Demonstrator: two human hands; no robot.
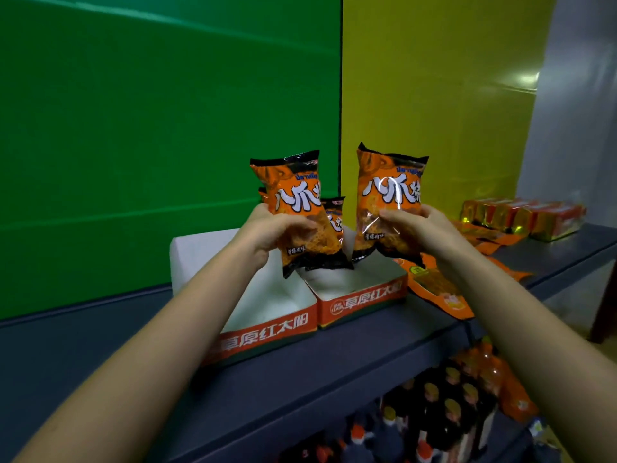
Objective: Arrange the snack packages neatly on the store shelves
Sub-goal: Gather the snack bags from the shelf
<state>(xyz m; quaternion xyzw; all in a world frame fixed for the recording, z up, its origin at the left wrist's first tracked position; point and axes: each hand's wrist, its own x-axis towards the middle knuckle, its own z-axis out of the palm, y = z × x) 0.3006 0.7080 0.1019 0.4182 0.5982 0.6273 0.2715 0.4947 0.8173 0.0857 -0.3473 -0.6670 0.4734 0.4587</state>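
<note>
You look early in the job. The 2 cardboard display trays on the shelf [334, 355], the left tray [267, 332] and the right tray [364, 300], both show bare white insides, so no bag stands in either yet.

Your left hand [277, 228] is curled round the lower half of a bunch of orange bags [293, 195]. There are at least 2, and an edge peeking out behind may be a 3rd. You hold it upright over the join between the trays. Your right hand [424, 228] grips 1 single bag [387, 195] by its lower half, thumb across the front, above the right tray.

Flat orange packets [434, 285] lie loose on the shelf just right of the right tray, and some overhang the front edge. I judge these also need tidying.

The bags are puffy, in glossy orange film with black crimped seals top and bottom and large white characters. Glare streaks the single bag's front. Expect them to be slippery and easy to crush.
</note>
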